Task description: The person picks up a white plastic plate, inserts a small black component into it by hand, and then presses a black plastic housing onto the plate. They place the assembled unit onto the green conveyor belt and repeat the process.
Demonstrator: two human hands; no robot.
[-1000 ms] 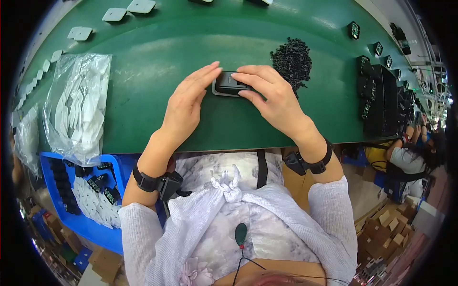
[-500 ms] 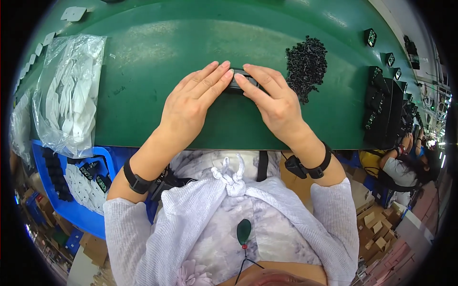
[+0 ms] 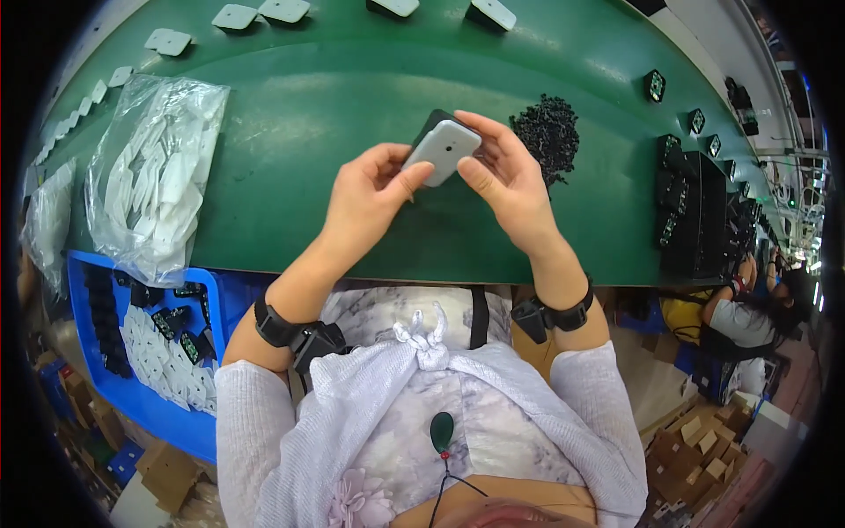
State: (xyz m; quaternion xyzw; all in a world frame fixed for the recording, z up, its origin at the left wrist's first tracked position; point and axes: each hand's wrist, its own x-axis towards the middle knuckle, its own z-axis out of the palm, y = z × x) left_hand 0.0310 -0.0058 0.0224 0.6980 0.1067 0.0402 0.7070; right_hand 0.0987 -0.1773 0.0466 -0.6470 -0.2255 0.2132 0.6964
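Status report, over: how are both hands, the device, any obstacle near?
Left hand holds pale-and-black device, right hand at its right edge. Device tilted, pale face up. Black parts pile right of device, not blocking.

Holding a tilted white-and-black device (image 3: pixel 443 153) in left hand (image 3: pixel 365 192) and right hand (image 3: pixel 513 185) over the green table (image 3: pixel 299 207).

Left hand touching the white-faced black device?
Touching. The head view shows it: the left hand's thumb overlaps the lower-left edge of the white-faced black device, its fingers at the device's far side.
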